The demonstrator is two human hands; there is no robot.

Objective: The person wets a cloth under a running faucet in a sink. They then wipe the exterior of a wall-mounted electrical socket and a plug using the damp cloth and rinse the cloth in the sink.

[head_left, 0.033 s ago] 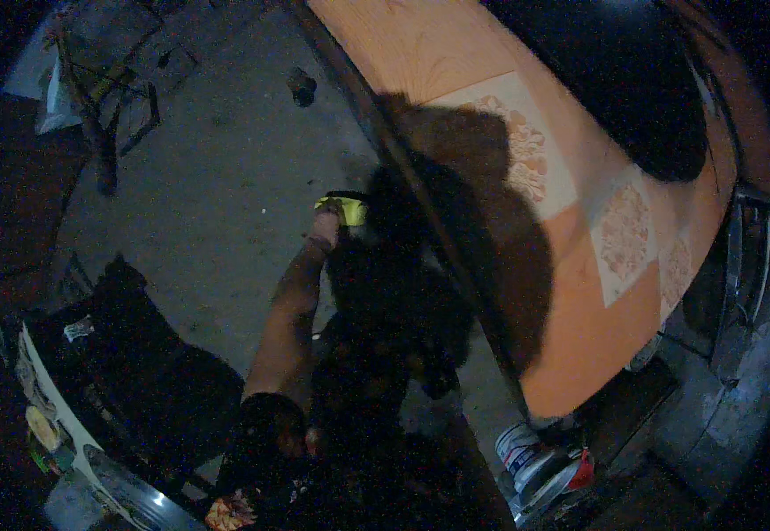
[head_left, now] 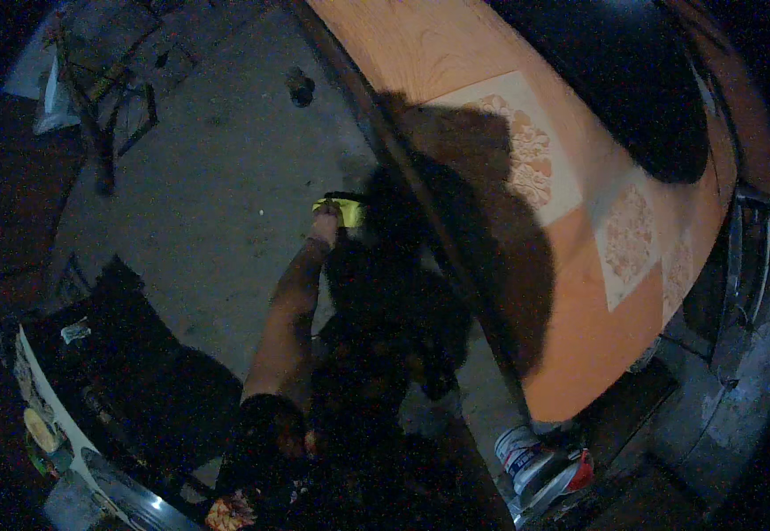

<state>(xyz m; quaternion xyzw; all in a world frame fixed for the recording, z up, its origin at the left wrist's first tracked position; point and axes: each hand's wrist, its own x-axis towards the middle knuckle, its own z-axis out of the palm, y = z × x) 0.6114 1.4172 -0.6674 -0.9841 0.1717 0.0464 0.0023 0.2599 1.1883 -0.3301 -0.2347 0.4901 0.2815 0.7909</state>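
My left hand [head_left: 325, 226] reaches out over the dim floor. Its fingers are closed around a bright yellow object [head_left: 348, 213] with a dark upper edge. The object's kind is unclear, as its right side runs into deep shadow. Beside it, to the right, stands the long dark edge of a wooden table [head_left: 526, 341]. My right hand does not show; the area right of my left forearm is almost black.
Pale carved floral panels [head_left: 535, 155] mark the tabletop, which also carries a large black object [head_left: 615, 80]. A white tub [head_left: 517, 450] stands below the table's near end. At left is a dark chair-like shape [head_left: 146, 372]. A small dark item [head_left: 300, 88] lies on the floor.
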